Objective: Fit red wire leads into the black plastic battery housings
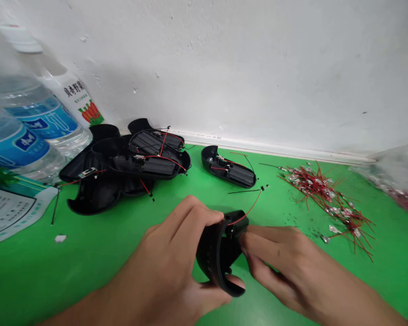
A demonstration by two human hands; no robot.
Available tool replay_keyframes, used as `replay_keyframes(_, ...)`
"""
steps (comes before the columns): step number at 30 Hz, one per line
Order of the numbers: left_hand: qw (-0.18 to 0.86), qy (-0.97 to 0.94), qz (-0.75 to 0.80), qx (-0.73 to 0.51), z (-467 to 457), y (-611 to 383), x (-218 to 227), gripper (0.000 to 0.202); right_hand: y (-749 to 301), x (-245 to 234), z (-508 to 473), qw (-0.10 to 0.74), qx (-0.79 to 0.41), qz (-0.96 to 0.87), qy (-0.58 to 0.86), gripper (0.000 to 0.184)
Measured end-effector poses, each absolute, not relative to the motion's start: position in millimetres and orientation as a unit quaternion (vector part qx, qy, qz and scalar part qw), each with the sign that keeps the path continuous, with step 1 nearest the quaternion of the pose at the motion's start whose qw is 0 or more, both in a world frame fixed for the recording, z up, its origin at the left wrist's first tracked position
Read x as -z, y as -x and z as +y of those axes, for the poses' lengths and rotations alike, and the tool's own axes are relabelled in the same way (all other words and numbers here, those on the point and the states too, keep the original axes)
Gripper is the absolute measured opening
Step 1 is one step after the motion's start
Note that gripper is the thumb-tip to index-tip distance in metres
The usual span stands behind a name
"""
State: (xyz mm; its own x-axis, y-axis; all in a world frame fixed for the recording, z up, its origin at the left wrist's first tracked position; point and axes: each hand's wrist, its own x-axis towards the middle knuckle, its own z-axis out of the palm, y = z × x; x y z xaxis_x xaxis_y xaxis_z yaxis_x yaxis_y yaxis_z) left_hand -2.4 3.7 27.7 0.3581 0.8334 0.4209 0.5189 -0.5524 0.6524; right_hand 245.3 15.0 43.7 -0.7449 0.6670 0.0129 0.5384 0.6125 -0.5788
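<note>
My left hand (177, 253) is wrapped round the wide curved end of a black plastic housing (212, 256), thumb below and fingers on top. A red wire (246, 213) rises from the housing toward a small dark part with a black lead (244, 192). At the far side of the housing, my right hand (279, 258) is closed, its fingertips bunched against the shell. Whatever those fingertips pinch is hidden. A similar black housing (233, 173) with red wires lies behind, near the wall.
Several black housings (105, 181) are heaped at the left, beside water bottles (51, 117) and a printed pouch (17, 208). Red wires with metal tabs (316, 183) lie piled at the right, near a clear plastic bag (394, 174). A white wall (258, 68) stands behind the green tabletop (98, 267).
</note>
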Motion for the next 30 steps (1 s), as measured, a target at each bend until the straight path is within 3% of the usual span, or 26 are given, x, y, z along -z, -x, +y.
replay_keyframes(11,0.212,-0.783,0.422,-0.404,3,-3,-27,0.078,-239,-56,13,0.068,-0.234,-0.912,0.329,0.024)
replay_keyframes(18,0.206,-0.787,0.431,-0.391,2,-4,-30,0.075,-229,-61,8,0.045,-0.049,-0.951,0.302,0.039)
replay_keyframes(24,0.193,-0.797,0.427,-0.381,-2,0,-31,0.068,-214,-70,5,0.041,0.111,-0.955,0.272,0.036)
replay_keyframes(27,0.196,-0.8,0.422,-0.38,0,1,-30,0.068,-217,-68,8,0.032,0.116,-0.954,0.275,0.034)
replay_keyframes(30,0.186,-0.798,0.428,-0.381,5,0,-30,0.075,-230,-60,16,0.062,0.036,-0.947,0.315,0.024)
